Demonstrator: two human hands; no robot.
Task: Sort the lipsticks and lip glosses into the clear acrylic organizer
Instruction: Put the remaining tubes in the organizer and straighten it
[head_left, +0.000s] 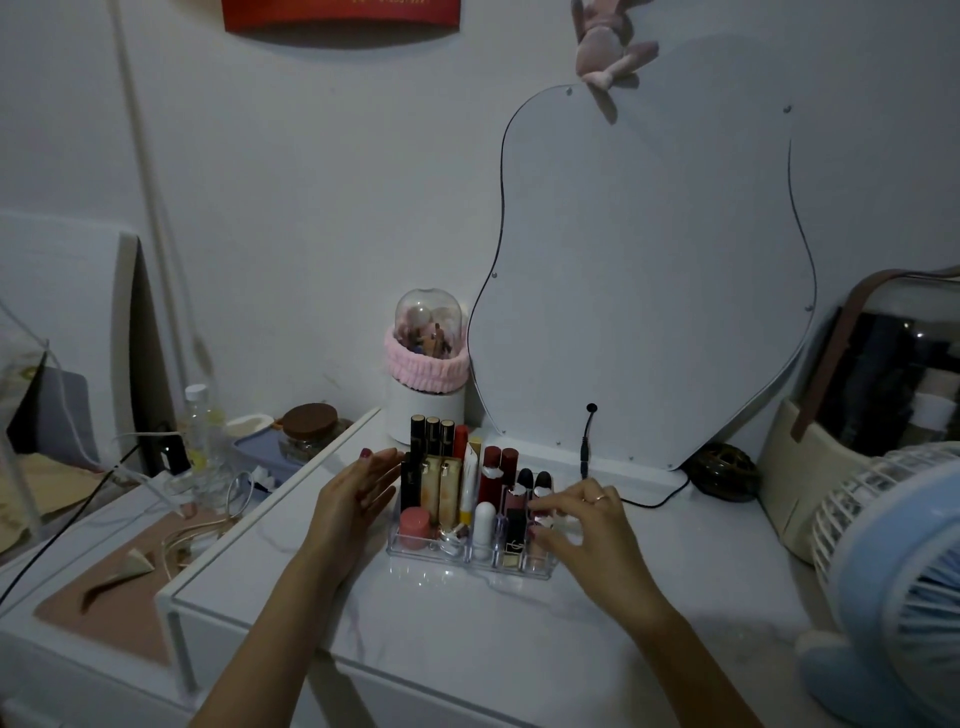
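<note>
The organizer sits on the white bench, near its back edge and just in front of the curvy mirror, with its long side running left to right between the two hands. It looks close to full: tall dark tubes stand in the back row, gold-capped ones in the middle, and a pink pot and a white stick near the front. The left hand is flat and relaxed, palm turned inward, right at the organizer's left end, though whether it touches the wall I cannot tell. The right hand is at the right end, fingers curled toward a small pinkish lip gloss in the rightmost slot; whether they actually pinch it is unclear, since the fingertips are blurred. The right hand is the nearer one to that slot, so settling that last piece upright probably falls to it while the left steadies the tray.
</note>
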